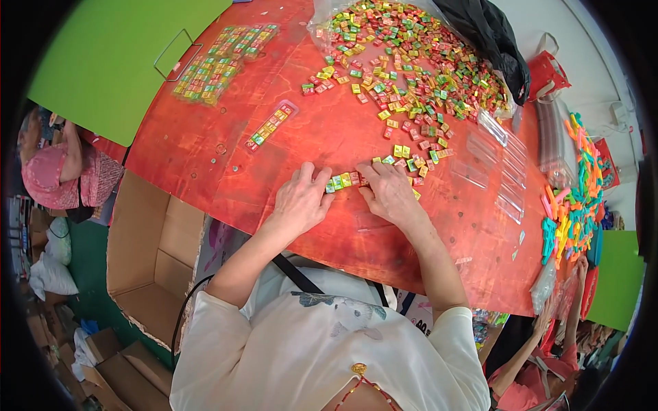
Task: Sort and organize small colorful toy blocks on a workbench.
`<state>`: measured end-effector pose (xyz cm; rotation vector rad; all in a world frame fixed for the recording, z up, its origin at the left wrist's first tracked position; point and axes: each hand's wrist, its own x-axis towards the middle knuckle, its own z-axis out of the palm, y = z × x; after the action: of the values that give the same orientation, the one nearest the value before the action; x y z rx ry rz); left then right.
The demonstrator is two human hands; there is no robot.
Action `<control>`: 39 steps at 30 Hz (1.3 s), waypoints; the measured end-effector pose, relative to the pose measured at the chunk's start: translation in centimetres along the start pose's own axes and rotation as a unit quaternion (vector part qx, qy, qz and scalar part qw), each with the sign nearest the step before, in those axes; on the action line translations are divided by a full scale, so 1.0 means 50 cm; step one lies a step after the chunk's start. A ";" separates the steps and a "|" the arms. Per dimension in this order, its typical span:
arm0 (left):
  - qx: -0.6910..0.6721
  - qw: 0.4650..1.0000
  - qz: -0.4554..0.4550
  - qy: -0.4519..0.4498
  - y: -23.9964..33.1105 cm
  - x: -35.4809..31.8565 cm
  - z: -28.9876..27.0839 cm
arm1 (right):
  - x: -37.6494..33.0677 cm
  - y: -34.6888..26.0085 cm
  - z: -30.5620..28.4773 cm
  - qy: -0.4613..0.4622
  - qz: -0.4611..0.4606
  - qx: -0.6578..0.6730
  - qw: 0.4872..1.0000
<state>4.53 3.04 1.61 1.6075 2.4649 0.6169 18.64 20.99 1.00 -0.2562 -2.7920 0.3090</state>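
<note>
A short row of small candy packets [343, 182], green, yellow and red, lies on the red tabletop [274, 195] between my hands. My left hand [301, 198] has its bent fingers pressed against the row's left end. At the other end, the fingers of my right hand [396, 196] close on the packets and partly hide them. Loose packets [415, 163] are scattered just beyond my right hand. Farther left, a narrow clear plastic tray [272, 126] holds a line of the same packets.
A large heap of packets [439, 61] spreads at the far right beside a black bag [486, 34]. Filled trays [226, 61] lie far left, clear trays [510, 178] at right. Colourful plastic pieces [572, 212] are at the right edge. A cardboard box [144, 240] stands left; other people work on both sides.
</note>
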 end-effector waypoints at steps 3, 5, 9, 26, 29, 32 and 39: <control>0.001 1.000 -0.003 -0.001 -0.005 -0.001 0.006 | 0.011 -0.008 -0.008 -0.018 0.017 0.019 1.000; 0.011 1.000 0.004 0.003 -0.007 -0.001 0.012 | 0.015 -0.012 -0.005 -0.038 0.028 0.021 0.999; 0.013 1.000 0.016 0.007 -0.008 0.001 0.017 | 0.011 -0.009 0.009 -0.023 0.011 0.032 0.999; -0.037 0.990 0.134 -0.001 0.153 -0.030 0.087 | -0.180 0.008 -0.119 -0.028 0.092 0.020 0.995; -0.032 0.990 0.135 -0.011 0.171 -0.029 0.091 | -0.202 0.023 -0.116 -0.031 0.100 0.016 0.994; -0.069 0.987 0.148 0.001 0.169 -0.041 0.087 | -0.208 0.026 -0.120 -0.024 0.115 0.029 0.993; -0.070 0.984 0.147 0.077 0.115 -0.059 0.087 | -0.235 0.052 -0.100 -0.009 0.214 0.145 0.966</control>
<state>12.04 3.52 -0.34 1.9501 2.2376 0.9660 31.61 21.95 1.55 -0.7865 -2.6383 0.8138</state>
